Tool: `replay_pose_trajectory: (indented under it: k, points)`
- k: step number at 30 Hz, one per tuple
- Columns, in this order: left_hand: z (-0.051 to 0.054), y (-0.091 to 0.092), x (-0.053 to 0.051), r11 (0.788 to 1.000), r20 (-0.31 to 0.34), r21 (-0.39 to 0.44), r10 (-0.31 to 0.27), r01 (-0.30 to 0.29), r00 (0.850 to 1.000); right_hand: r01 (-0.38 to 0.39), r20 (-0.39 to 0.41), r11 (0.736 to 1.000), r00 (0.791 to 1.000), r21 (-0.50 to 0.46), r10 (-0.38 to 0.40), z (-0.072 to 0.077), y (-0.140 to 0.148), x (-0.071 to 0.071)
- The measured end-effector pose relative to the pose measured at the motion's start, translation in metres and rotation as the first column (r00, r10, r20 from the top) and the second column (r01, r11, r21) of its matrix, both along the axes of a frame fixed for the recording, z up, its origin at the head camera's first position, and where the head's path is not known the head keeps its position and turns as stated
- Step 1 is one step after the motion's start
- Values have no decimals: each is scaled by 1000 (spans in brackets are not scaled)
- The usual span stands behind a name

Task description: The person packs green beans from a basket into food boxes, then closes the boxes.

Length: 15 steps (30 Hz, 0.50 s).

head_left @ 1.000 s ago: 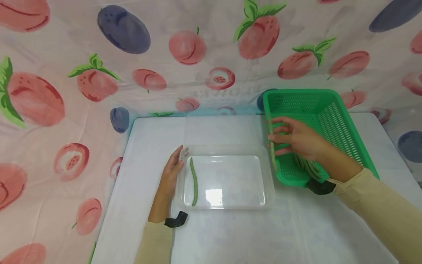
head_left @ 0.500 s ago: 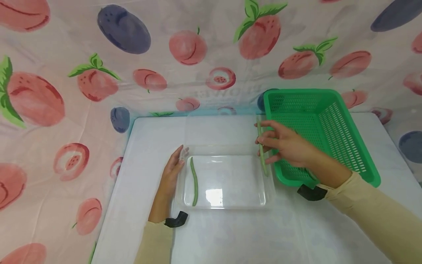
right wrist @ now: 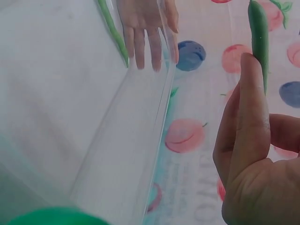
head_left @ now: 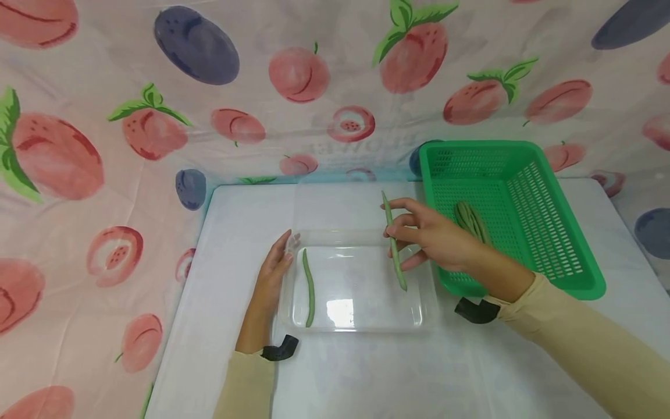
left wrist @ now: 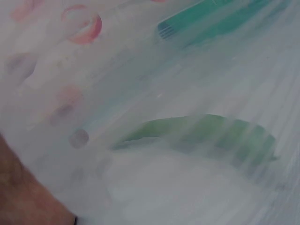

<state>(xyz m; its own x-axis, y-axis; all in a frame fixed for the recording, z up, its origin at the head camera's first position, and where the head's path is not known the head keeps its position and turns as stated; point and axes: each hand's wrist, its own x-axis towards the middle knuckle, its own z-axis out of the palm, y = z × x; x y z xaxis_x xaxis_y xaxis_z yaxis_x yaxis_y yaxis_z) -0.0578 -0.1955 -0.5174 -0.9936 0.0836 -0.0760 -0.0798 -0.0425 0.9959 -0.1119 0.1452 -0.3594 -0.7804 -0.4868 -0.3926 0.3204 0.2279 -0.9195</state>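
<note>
A clear plastic container [head_left: 361, 326] sits in the middle of the white table. One green bean [head_left: 309, 288] lies lengthwise near its left wall. My left hand [head_left: 272, 267] rests against the container's left side; in the right wrist view its straight fingers [right wrist: 139, 49] show through the plastic. Over the container's right part, my right hand [head_left: 419, 233] pinches a second green bean [head_left: 394, 244] between thumb and fingers. That bean is raised and slants with its top end away from me. The left wrist view shows the lying bean [left wrist: 206, 133] blurred through the container wall.
A green perforated basket [head_left: 567, 233] stands to the right of the container, close to it. Several more green beans [head_left: 471, 220] lie inside, partly hidden by my right arm. A fruit-print cloth [head_left: 298, 131] hangs along the back and left of the table [head_left: 246, 215].
My right hand has moved left from the basket's edge to above the container, carrying the green bean. The beans in the basket show more. My left hand has stayed in place.
</note>
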Motion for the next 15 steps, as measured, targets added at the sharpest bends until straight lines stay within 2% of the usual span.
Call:
replay_pose_trajectory:
  k: [15]
  points:
    - [1,1,1,1000,3,-6,4,-4,1000,-29,-5,999,1000,-18,29,1,-18,5]
